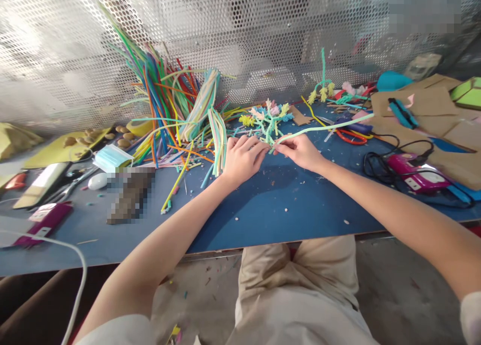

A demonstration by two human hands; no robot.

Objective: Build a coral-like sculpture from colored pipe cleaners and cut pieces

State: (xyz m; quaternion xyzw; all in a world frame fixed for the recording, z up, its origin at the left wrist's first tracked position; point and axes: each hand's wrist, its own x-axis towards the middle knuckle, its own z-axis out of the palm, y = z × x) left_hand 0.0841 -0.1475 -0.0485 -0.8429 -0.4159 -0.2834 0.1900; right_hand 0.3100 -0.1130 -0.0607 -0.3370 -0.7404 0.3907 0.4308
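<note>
In the head view, my left hand (246, 157) pinches the lower stem of a pipe-cleaner flower spray (269, 127). The spray has mint-green branches with yellow, pink and blue fuzzy tips. My right hand (298, 150) is closed close beside it, fingertips on a long pale green pipe cleaner (330, 128). That pipe cleaner runs from the stem up over the hand and out to the right. Both hands are just above the table, fingertips almost meeting. My fingers partly hide where the pipe cleaner meets the stem.
Bundles of coloured pipe cleaners (201, 107) lie on the blue table (263, 225) at back left, against a perforated metal screen (263, 44). Orange-handled scissors (351, 137), a magenta device (415, 174) with black cable and cardboard (417, 102) are at right. A face mask (112, 158) lies left.
</note>
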